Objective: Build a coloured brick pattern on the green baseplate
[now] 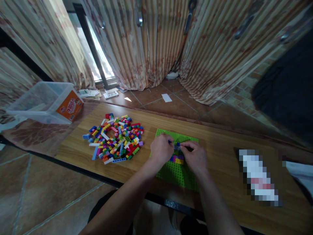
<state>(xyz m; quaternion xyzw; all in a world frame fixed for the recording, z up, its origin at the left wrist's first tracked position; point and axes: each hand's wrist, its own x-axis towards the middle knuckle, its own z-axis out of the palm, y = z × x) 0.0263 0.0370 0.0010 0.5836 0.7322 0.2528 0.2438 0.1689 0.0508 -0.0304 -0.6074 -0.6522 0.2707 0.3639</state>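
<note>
A green baseplate point(176, 171) lies on the wooden table in front of me. Both my hands rest over its middle. My left hand point(160, 149) and my right hand point(195, 156) are closed in pinches that meet on a small blue and grey brick point(177, 146). Just below my fingers, a short row of purple and yellow bricks point(178, 159) sits fixed on the plate. A heap of loose coloured bricks point(114, 138) lies on the table to the left of the plate, a hand's width from my left hand.
A clear plastic tub point(46, 101) with an orange label stands at the table's far left. A pixelated packet point(259, 178) lies at the right. Striped curtains point(156, 42) hang behind, with papers point(110, 94) on the tiled floor.
</note>
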